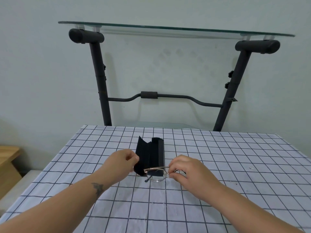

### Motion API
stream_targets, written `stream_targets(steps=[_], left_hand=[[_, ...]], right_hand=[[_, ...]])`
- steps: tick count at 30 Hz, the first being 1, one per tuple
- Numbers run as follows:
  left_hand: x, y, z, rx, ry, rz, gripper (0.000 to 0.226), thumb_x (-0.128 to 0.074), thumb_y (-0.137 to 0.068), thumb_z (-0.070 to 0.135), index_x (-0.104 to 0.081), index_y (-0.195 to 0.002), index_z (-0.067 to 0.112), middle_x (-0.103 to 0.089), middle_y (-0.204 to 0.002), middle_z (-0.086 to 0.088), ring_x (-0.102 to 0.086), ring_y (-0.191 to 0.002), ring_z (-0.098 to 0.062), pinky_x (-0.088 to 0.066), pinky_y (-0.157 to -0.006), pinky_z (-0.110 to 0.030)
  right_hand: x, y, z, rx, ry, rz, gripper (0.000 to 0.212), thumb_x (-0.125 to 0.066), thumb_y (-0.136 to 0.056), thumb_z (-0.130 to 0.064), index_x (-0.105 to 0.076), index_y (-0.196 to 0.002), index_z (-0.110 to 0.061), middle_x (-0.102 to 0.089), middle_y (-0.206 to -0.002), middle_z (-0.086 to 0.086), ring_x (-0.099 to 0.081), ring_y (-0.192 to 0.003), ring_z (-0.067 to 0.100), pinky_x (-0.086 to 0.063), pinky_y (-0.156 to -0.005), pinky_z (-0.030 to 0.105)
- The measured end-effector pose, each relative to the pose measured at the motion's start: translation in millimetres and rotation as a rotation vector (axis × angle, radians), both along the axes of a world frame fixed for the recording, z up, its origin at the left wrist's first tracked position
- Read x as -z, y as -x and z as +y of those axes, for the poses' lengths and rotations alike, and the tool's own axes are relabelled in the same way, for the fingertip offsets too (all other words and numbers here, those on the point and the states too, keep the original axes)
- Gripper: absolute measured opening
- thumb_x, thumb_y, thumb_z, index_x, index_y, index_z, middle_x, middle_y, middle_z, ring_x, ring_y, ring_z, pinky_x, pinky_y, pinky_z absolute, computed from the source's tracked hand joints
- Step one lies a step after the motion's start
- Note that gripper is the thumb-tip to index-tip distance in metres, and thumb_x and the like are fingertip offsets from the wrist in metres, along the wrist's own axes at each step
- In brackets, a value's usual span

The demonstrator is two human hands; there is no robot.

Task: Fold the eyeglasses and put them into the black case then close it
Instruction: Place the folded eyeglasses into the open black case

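Eyeglasses [155, 174] hang just above the worktop [218, 165] at the open black case [149, 155], pinched by the right hand [190, 172]. Left hand [124, 158], fingers curled, steadies the case flap. Next, I judge: slide the seemingly folded frame inside.

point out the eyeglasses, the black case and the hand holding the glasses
eyeglasses [155, 176]: head view, on the lens
black case [151, 155]: head view, on the open inner lining
right hand [190, 172]: head view, on the back of the hand
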State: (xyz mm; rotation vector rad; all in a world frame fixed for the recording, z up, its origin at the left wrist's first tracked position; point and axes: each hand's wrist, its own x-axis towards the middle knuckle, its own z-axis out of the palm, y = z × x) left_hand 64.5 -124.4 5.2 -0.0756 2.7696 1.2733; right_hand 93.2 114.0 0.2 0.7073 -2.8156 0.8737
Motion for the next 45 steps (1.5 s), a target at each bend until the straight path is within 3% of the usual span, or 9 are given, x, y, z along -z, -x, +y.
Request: stream_targets(steps=[6, 12, 16, 21, 28, 32, 39, 42, 45], left_hand=[[17, 19, -6, -0.097, 0.075, -0.034, 0.018, -0.053, -0.092, 0.036, -0.063, -0.083, 0.024, -0.070, -0.084, 0.000, -0.066, -0.084, -0.016, -0.045, -0.060, -0.024], [28, 29, 3, -0.095, 0.089, -0.126, 0.035, -0.055, -0.090, 0.039, -0.071, -0.078, 0.010, -0.068, -0.063, 0.000, -0.055, -0.056, -0.013, -0.041, -0.052, -0.023], [33, 32, 8, -0.081, 0.132, -0.144, 0.030, -0.058, -0.089, 0.031, -0.071, -0.078, 0.006, -0.068, -0.066, -0.005, -0.058, -0.061, -0.018, -0.046, -0.060, -0.026], [36, 32, 10, -0.090, 0.141, -0.128, 0.029, -0.058, -0.089, 0.022, -0.058, -0.062, 0.013, -0.065, -0.067, -0.008, -0.059, -0.065, -0.023, -0.050, -0.067, -0.031], [36, 32, 6, -0.089, 0.154, -0.102, 0.027, -0.055, -0.091, 0.023, -0.060, -0.068, 0.011, -0.069, -0.072, -0.011, -0.059, -0.065, -0.022, -0.048, -0.063, -0.030], [34, 30, 4, -0.092, 0.130, -0.088, 0.025, -0.054, -0.092, 0.022, -0.067, -0.081, 0.004, -0.074, -0.079, -0.011, -0.070, -0.079, -0.027, -0.052, -0.066, -0.031], [25, 26, 5, -0.049, 0.168, -0.006, 0.025, -0.050, -0.094, 0.021, -0.070, -0.087, 0.008, -0.072, -0.084, -0.014, -0.063, -0.074, -0.024, -0.053, -0.071, -0.034], [21, 25, 4, -0.034, 0.190, 0.029, 0.023, -0.050, -0.094, 0.022, -0.069, -0.085, 0.013, -0.071, -0.079, -0.008, -0.064, -0.075, -0.023, -0.049, -0.063, -0.031], [17, 24, 2, -0.008, 0.206, 0.075, 0.022, -0.050, -0.094, 0.023, -0.064, -0.077, 0.026, -0.063, -0.065, 0.005, -0.057, -0.062, -0.012, -0.040, -0.051, -0.024]], right_hand=[[4, 1, 1, 0.001, 0.000, -0.026, 0.008, -0.061, -0.087, -0.028, -0.069, -0.086, -0.026, -0.061, -0.102, -0.015, -0.056, -0.093, 0.002, -0.044, -0.083, 0.021], [4, 0, 2, 0.007, 0.004, -0.040, 0.009, -0.061, -0.087, -0.028, -0.069, -0.087, -0.025, -0.062, -0.101, -0.014, -0.056, -0.092, 0.004, -0.044, -0.082, 0.024], [4, -1, 6, 0.019, 0.012, -0.048, 0.009, -0.061, -0.087, -0.027, -0.070, -0.087, -0.025, -0.062, -0.101, -0.014, -0.056, -0.091, 0.003, -0.043, -0.079, 0.021], [5, -3, 9, 0.037, 0.033, -0.058, 0.009, -0.061, -0.088, -0.026, -0.070, -0.086, -0.025, -0.062, -0.100, -0.014, -0.057, -0.093, 0.006, -0.045, -0.083, 0.026], [4, -5, 8, 0.041, 0.046, -0.056, 0.009, -0.061, -0.088, -0.026, -0.069, -0.084, -0.023, -0.062, -0.100, -0.014, -0.057, -0.092, 0.006, -0.046, -0.081, 0.028], [2, -4, 8, 0.041, 0.047, -0.042, 0.008, -0.062, -0.088, -0.024, -0.068, -0.084, -0.022, -0.061, -0.099, -0.013, -0.058, -0.090, 0.010, -0.046, -0.083, 0.029], [0, -4, 7, 0.032, 0.061, 0.016, 0.007, -0.061, -0.088, -0.018, -0.067, -0.088, -0.022, -0.062, -0.099, -0.009, -0.057, -0.091, 0.010, -0.047, -0.083, 0.032], [-1, -3, 7, 0.025, 0.061, 0.055, 0.008, -0.061, -0.087, -0.014, -0.067, -0.088, -0.019, -0.063, -0.098, -0.007, -0.057, -0.092, 0.010, -0.047, -0.082, 0.032], [-2, -2, 6, 0.020, 0.048, 0.104, 0.007, -0.063, -0.085, -0.012, -0.066, -0.086, -0.017, -0.064, -0.097, -0.004, -0.056, -0.092, 0.013, -0.046, -0.081, 0.028]])
